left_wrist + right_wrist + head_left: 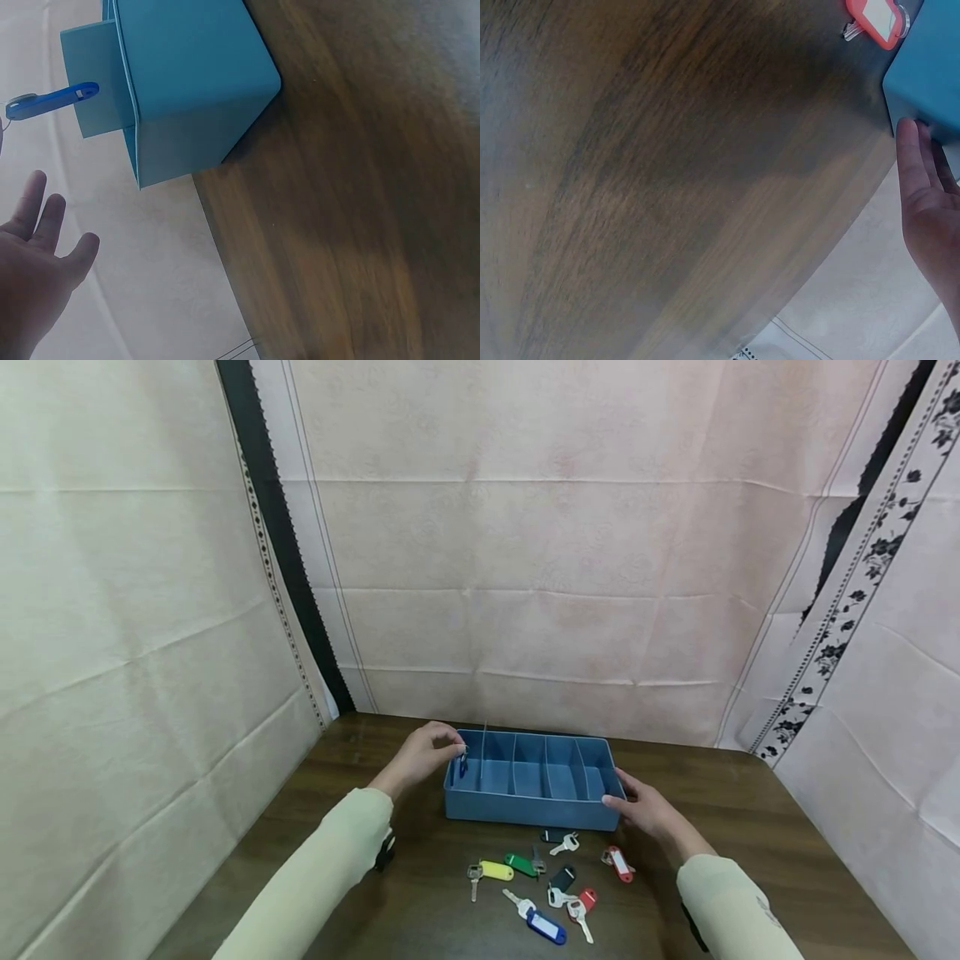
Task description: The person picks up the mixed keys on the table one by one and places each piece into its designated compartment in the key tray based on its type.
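My left hand (424,758) pinches a key with a blue tag (462,766) over the leftmost compartment of the blue divided box (525,811). In the left wrist view the blue tag (52,101) hangs beside a raised divider (96,79), and the other fingers of the left hand (45,262) are spread. On the box's right end rests my right hand (651,810), thumb at the front corner. In the right wrist view the right hand's fingers (915,161) lie straight along the box's end wall (930,71).
In front of the box lie several tagged keys: yellow (497,870), green (521,864), blue (546,927), red (587,898) and dark (562,878) tags. Another red tag (621,865) lies near the right forearm. Pale cloth (555,543) hangs behind the wooden table (405,893).
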The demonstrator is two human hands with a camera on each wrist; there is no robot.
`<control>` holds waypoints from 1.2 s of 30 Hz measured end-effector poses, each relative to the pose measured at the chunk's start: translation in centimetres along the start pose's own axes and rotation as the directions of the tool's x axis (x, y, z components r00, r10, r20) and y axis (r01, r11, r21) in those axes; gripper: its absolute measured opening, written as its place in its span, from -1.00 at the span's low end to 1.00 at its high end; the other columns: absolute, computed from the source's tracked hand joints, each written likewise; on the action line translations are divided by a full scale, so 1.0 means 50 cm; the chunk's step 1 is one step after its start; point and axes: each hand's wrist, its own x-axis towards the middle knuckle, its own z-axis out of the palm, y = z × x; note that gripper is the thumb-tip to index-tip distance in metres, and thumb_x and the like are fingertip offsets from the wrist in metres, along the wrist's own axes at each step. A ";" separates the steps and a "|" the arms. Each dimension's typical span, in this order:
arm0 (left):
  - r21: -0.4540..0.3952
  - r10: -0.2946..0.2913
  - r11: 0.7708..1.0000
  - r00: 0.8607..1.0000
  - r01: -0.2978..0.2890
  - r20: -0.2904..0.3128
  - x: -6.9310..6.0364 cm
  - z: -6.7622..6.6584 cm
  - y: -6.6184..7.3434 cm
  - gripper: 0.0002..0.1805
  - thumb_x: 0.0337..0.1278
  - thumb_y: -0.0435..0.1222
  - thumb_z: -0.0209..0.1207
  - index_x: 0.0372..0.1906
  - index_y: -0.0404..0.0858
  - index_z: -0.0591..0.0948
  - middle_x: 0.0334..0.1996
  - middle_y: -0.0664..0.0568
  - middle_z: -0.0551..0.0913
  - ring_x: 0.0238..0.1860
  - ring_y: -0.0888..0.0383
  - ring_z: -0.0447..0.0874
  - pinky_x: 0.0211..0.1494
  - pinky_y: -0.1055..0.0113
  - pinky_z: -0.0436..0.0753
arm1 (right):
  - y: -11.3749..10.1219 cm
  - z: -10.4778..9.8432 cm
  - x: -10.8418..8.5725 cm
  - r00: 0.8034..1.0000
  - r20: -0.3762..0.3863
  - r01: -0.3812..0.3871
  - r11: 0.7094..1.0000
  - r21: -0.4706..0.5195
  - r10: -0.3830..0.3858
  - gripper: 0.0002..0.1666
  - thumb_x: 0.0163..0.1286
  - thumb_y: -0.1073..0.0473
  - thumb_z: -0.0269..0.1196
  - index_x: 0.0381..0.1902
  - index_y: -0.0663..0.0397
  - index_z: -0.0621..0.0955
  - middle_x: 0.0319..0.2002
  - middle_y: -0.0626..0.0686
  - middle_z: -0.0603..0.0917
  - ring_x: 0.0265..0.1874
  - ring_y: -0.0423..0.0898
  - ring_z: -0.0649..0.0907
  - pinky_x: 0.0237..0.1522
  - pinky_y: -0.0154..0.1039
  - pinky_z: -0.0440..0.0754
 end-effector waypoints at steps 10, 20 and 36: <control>0.028 -0.020 0.999 0.999 0.021 -0.026 0.017 0.012 0.000 -0.89 0.35 -0.12 0.22 -0.23 -0.04 0.68 0.16 0.01 0.53 0.25 -0.04 0.42 0.30 -0.12 0.39 | 0.000 0.002 0.000 1.000 0.000 -0.007 1.000 -0.001 0.007 0.10 0.35 -0.32 0.20 0.59 0.05 0.01 0.42 0.48 0.18 0.27 0.40 0.41 0.09 0.15 0.56; 0.015 -0.055 0.998 0.997 0.056 -0.060 0.032 0.022 0.000 -0.87 0.34 -0.12 0.24 -0.18 -0.06 0.70 0.17 -0.02 0.53 0.27 -0.05 0.42 0.32 -0.09 0.38 | 0.001 0.000 -0.005 1.000 -0.003 -0.008 1.000 -0.009 0.007 0.15 0.31 -0.37 0.20 0.59 0.06 0.00 0.42 0.50 0.16 0.25 0.42 0.42 0.08 0.15 0.56; -0.019 -0.068 0.998 0.983 0.066 -0.173 0.061 0.052 -0.013 -0.88 0.33 -0.17 0.24 -0.22 -0.11 0.72 0.00 -0.02 0.62 0.09 0.00 0.52 0.19 0.02 0.48 | 0.001 0.000 -0.003 1.000 -0.001 -0.001 1.000 0.004 0.001 0.13 0.32 -0.33 0.22 0.59 0.08 0.00 0.41 0.51 0.18 0.25 0.41 0.43 0.09 0.14 0.56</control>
